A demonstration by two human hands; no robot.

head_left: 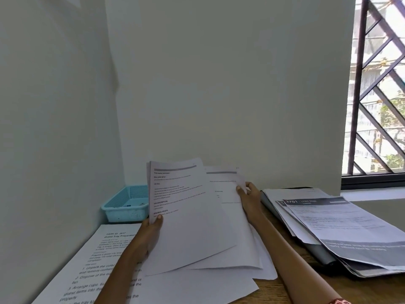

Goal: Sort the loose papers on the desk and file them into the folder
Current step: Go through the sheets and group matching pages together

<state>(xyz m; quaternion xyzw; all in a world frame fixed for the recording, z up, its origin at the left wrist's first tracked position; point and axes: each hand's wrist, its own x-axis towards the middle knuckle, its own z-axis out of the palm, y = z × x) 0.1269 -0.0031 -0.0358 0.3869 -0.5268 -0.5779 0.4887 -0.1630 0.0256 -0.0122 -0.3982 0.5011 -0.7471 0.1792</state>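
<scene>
Nearest the camera lies a large white printed sheet (103, 268) flat on the wooden desk (282, 288), its bold black numbered lines running off the lower left edge; part of it is covered by the person's left forearm. Above it the left hand (151, 229) grips a fanned bundle of thin white papers (186, 216) by their lower left corner, thumb on the front of the top page and the other fingers hidden behind. That top page is smooth, slightly bowed, and carries a grey header bar and short blocks of small print. At least three or four sheets splay out beneath it, their lower corners resting on the desk; the exact count cannot be told. The right hand (248, 194) pinches the upper right edge of one rear sheet between thumb and curled fingers, holding it a little apart from the front pages.

To the right, well apart from the held bundle, a dark grey folder (317, 253) lies flat on the desk with a thick, untidy stack of papers (341, 229) on top of it; the uppermost page has a dark header band reading 2701 and a dark band lower down. Sheet edges stick out unevenly along the stack's left side.

In the back left corner, against the pale smooth wall (219, 84), sits one light blue plastic basket (127, 205), rectangular, with perforated sides. At far right a window (377, 95) shows dark diagonal metal bars
</scene>
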